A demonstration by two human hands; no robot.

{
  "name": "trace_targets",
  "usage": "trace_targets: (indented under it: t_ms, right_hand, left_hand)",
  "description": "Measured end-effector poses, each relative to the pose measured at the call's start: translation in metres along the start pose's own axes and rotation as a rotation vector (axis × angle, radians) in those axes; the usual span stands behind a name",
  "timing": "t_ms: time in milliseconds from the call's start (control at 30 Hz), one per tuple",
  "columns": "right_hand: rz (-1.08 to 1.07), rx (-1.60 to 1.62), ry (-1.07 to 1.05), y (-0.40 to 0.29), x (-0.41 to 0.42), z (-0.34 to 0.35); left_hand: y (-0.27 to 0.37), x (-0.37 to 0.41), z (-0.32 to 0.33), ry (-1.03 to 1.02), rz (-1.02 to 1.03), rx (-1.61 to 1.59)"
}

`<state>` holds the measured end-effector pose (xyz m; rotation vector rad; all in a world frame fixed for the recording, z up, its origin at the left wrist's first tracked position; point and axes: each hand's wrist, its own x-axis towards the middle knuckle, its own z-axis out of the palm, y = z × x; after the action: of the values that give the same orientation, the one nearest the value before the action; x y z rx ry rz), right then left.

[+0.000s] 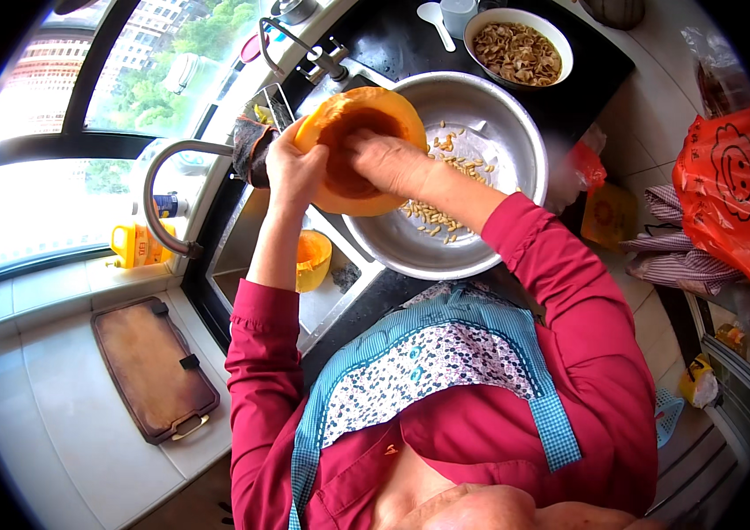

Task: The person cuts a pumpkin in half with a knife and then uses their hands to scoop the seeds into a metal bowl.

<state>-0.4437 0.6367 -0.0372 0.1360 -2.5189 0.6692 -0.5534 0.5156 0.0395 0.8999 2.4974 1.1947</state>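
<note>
My left hand (296, 165) grips the rim of a hollowed pumpkin half (408, 119), which is tilted over a large metal basin (527, 152). Inside the pumpkin's cavity are the fingers of my right hand (385, 162), their tips hidden, so whether they hold anything does not show. Pale pumpkin seeds (438, 215) and some orange pulp lie on the basin's bottom. Another cut pumpkin piece (313, 262) rests in the sink, below my left forearm.
Behind the basin stands a bowl of brownish flakes (517, 53), beside a white spoon (436, 25). A curved faucet (153, 192) rises at the sink's left. A cutting board (155, 371) lies on the tiled ledge. Red plastic bags (733, 192) hang at the right.
</note>
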Motion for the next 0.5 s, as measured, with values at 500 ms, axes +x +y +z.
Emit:
trace_targets:
  t_ms: [500]
  right_hand:
    - [0.292, 0.313, 0.027, -0.038, 0.018, -0.011]
  left_hand:
    - [-0.004, -0.008, 0.004, -0.05, -0.199, -0.428]
